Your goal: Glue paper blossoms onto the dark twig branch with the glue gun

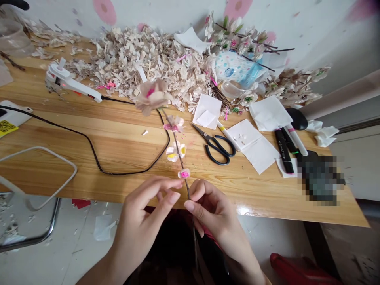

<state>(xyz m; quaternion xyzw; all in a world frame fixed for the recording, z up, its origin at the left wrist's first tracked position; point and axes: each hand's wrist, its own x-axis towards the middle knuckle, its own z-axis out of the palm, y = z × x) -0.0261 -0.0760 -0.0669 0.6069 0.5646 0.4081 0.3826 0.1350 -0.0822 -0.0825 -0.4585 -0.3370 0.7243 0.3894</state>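
A thin dark twig (177, 144) with several small pink and cream paper blossoms stands up from my hands, a larger blossom (151, 96) at its top. My right hand (212, 213) pinches the twig's lower end between thumb and fingers. My left hand (148, 211) is beside it, its fingertips closed at the lowest pink blossom (184, 173) on the twig. Both hands hover at the near edge of the wooden table (118, 138).
A white glue gun (69, 81) with a black cord lies at the left. Black scissors (218, 147), white paper squares (255, 144) and markers (286, 144) lie right of centre. A heap of paper petals (148, 61) and finished blossom branches (246, 39) fill the back.
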